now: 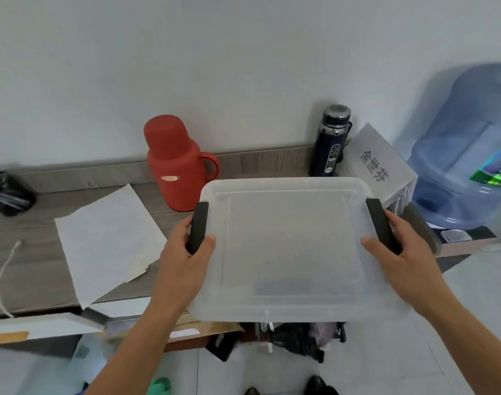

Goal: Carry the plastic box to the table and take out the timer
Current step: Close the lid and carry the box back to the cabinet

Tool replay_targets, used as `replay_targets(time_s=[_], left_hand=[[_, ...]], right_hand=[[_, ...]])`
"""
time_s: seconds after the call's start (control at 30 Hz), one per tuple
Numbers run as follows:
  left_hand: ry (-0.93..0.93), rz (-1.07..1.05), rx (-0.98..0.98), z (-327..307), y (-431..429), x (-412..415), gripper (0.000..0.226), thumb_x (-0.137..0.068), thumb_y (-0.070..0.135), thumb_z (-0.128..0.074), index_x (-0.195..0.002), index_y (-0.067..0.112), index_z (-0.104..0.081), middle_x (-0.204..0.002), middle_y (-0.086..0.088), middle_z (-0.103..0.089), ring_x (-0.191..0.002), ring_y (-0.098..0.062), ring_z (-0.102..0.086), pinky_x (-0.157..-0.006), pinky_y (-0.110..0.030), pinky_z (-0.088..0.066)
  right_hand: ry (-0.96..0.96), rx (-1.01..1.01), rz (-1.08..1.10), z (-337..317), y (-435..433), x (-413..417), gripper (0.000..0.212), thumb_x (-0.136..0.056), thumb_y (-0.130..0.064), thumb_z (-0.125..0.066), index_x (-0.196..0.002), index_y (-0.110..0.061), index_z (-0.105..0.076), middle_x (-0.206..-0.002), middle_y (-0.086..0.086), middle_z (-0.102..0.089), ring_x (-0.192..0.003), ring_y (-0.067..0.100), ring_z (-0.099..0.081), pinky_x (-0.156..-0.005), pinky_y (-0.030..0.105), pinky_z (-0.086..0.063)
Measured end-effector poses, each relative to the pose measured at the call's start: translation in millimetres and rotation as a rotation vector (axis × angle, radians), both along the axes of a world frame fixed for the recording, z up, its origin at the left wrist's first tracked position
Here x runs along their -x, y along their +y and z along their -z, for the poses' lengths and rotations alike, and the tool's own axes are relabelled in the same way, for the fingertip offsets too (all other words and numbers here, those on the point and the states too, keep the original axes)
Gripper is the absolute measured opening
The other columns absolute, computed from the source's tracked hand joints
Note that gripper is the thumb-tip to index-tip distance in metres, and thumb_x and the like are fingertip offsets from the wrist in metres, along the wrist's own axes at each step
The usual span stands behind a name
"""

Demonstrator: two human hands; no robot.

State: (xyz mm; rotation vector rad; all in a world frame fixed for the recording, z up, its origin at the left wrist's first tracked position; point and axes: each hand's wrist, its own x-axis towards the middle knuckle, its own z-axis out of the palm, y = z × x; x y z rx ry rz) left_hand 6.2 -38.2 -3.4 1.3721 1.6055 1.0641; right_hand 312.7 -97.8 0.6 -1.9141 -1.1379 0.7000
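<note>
A translucent plastic box (286,246) with a closed lid and two black side latches fills the middle of the head view. I hold it in the air by both sides. My left hand (183,263) grips its left edge at the black latch, thumb on the lid. My right hand (400,252) grips the right edge at the other latch. A dark shape shows faintly through the lid near the front edge; whether it is the timer I cannot tell.
A grey wooden surface (29,260) lies behind and left, with a red thermos (176,163), a dark blue bottle (330,141), white paper (106,240) and a white string (4,277). A blue water jug (468,149) stands right. Black bags (297,337) lie on the floor.
</note>
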Motion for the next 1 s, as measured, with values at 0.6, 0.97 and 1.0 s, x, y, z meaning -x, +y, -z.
replay_targets(time_s=[0.6, 0.97, 1.0], left_hand=[[0.079, -0.128, 0.085, 28, 121, -36, 0.041, -0.089, 0.02, -0.057, -0.129, 0.021, -0.05, -0.11, 0.004, -0.061, -0.094, -0.007, -0.058, -0.072, -0.021, -0.045], [-0.081, -0.073, 0.17, 31, 122, -30, 0.036, -0.092, 0.023, -0.055, -0.127, 0.023, -0.05, -0.107, 0.008, -0.062, -0.097, -0.01, -0.06, -0.069, -0.021, -0.045], [-0.099, -0.058, 0.18, 34, 121, -27, 0.034, -0.092, 0.026, -0.054, -0.126, 0.024, -0.052, -0.107, 0.005, -0.064, -0.096, -0.012, -0.062, -0.068, -0.022, -0.046]], right_hand=[[-0.039, 0.065, -0.211, 26, 156, -37, 0.07, -0.088, -0.028, -0.062, -0.149, -0.023, -0.028, -0.138, -0.006, -0.048, -0.121, 0.018, -0.047, -0.099, 0.034, -0.039], [-0.131, 0.112, -0.218, 15, 155, -35, 0.072, -0.087, -0.033, -0.062, -0.149, -0.025, -0.027, -0.135, -0.007, -0.048, -0.122, 0.021, -0.048, -0.094, 0.035, -0.04], [-0.216, 0.155, -0.233, 13, 156, -35, 0.072, -0.087, -0.037, -0.061, -0.149, -0.025, -0.027, -0.14, -0.003, -0.048, -0.124, 0.022, -0.048, -0.096, 0.038, -0.041]])
